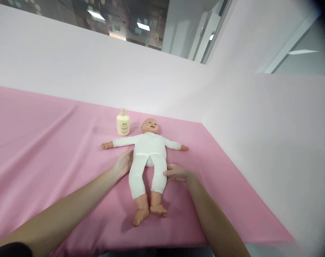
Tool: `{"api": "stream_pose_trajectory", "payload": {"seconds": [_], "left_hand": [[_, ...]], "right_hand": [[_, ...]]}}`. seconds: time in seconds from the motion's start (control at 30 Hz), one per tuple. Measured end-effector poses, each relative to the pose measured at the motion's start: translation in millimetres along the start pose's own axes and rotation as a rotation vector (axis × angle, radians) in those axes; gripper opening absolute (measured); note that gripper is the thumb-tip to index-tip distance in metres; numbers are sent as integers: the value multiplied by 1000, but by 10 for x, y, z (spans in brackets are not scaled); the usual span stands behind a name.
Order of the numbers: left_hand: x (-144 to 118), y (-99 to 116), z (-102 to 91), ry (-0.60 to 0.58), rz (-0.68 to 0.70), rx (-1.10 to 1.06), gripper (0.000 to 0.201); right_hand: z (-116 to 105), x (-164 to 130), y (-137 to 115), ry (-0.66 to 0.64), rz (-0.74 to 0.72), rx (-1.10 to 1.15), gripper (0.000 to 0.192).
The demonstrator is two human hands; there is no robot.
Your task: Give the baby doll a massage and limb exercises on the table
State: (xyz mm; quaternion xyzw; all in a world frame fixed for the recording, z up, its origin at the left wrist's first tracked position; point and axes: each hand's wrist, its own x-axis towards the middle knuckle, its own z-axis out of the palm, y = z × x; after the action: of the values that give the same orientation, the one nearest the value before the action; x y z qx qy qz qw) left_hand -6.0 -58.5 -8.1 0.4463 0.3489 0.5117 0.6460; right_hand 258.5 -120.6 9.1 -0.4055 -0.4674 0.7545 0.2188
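A baby doll (150,146) in a white long-sleeved suit lies on its back on a pink cloth (79,150), head toward the wall and bare feet toward me. Its arms are spread wide and its legs lie slightly apart. My left hand (125,162) rests against the doll's hip on the left side, its fingers stretched and the tips partly hidden by the body. On the other side, my right hand (176,172) touches the doll's thigh with extended fingers. Neither hand grips anything.
A pale yellow bottle (123,123) with dark print stands upright beside the doll's head. White walls (245,117) border the table at the back and right. Above the back wall is a window (141,21) with ceiling lights showing in it.
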Motion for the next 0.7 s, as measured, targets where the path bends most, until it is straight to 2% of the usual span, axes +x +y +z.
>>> {"api": "stream_pose_trajectory", "payload": {"seconds": [0.03, 0.07, 0.13, 0.23, 0.33, 0.43, 0.57, 0.7], "left_hand": [[-81, 25, 18, -17, -140, -67, 20], [-164, 60, 36, -29, -203, -88, 21], [-333, 142, 74, -64, -285, -105, 19], [-582, 240, 131, -132, -449, -178, 17], [-802, 260, 176, -177, -584, -280, 29], [-974, 233, 196, -189, -729, -329, 36], [-1169, 204, 201, -230, -766, -283, 31], [-1383, 190, 192, -271, -758, -298, 30]], "right_hand": [[-52, -20, -11, 42, 7, -4, 41], [-111, -34, -16, 88, 6, 9, 41], [-240, -40, -9, 176, -38, 93, 42], [-417, 10, 38, 286, -213, 298, 41], [-526, 111, 61, 411, -349, 455, 40], [-580, 237, 20, 504, -412, 552, 39], [-655, 393, -78, 647, -450, 643, 41], [-785, 469, -137, 725, -494, 682, 43]]}}
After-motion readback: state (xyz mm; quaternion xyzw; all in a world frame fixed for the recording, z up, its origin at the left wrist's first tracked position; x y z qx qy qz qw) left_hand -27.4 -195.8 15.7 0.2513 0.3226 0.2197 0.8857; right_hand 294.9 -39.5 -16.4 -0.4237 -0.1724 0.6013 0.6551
